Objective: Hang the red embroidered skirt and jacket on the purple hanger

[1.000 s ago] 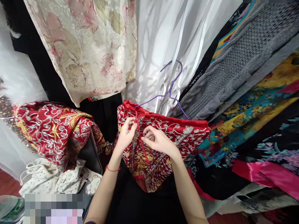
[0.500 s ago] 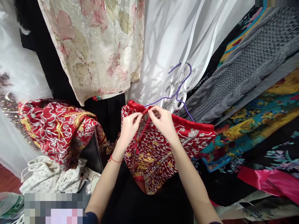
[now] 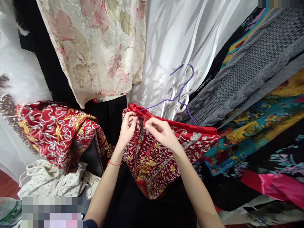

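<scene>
A red skirt-like garment (image 3: pixel 161 161) with silver and gold embroidery hangs on a purple wire hanger (image 3: pixel 181 91), its plain red waistband (image 3: pixel 190 125) along the top. A thin red drawstring (image 3: pixel 144 119) comes out at the front of the waistband. Just under the waistband, the closed fingers of my left hand (image 3: pixel 129 126) pinch one side of this cord. My right hand (image 3: pixel 160 131) is closed too, thumb and forefinger on the cord's other side. A loose cord end dangles below my right hand. Part of the cord is hidden by my fingers.
Another red embroidered cloth (image 3: pixel 57 129) lies draped at left, above a white dotted cloth (image 3: pixel 47 180). A floral cream garment (image 3: pixel 104 53) hangs behind. At right hang a grey knit (image 3: pixel 256 63) and several patterned clothes. A clear plastic bottle (image 3: pixel 10 210) is at lower left.
My hands, close together at the cord before, have drawn apart and slightly down. A cord end now hangs under my right hand. The garment stays on its hanger.
</scene>
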Motion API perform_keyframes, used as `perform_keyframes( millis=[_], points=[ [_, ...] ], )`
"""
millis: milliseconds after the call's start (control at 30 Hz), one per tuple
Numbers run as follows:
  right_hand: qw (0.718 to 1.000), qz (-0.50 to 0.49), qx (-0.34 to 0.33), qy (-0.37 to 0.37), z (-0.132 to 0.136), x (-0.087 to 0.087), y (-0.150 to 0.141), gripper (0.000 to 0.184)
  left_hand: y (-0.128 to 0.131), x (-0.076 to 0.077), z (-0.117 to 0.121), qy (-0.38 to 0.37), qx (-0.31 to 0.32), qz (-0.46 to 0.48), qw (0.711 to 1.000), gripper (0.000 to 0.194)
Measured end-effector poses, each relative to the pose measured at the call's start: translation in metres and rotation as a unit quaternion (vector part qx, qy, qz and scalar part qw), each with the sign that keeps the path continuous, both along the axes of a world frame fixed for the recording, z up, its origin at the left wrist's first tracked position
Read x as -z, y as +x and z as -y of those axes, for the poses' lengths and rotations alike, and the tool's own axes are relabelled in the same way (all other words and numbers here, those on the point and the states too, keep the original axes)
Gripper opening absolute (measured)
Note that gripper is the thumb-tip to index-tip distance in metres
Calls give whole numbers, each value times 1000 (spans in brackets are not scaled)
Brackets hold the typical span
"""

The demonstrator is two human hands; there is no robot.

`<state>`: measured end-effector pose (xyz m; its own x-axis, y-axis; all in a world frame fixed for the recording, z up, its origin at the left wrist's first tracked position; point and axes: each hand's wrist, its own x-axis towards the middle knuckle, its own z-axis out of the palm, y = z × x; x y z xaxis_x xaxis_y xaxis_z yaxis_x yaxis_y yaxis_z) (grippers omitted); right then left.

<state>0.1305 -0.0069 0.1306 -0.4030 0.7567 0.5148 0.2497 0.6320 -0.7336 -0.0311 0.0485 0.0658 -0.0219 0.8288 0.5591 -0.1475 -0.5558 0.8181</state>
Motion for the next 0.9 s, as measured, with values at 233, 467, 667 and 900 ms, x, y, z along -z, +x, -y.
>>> perform_keyframes(
  millis=[233,467,667,900],
  points=[
    [947,190,258,-16,-24,26,4,31,-17,6,7,-1,18,-145,989,22],
    [984,133,123,0,-39,19,22,21,-1,-6,6,50,-340,-102,934,17],
    [999,-26,29,-18,-34,10,23,35,3,-16,4,12,-79,61,995,23],
    [992,53,-16,110,-40,-4,28,21,-5,-26,13,-10,101,-121,987,26]
  ],
)
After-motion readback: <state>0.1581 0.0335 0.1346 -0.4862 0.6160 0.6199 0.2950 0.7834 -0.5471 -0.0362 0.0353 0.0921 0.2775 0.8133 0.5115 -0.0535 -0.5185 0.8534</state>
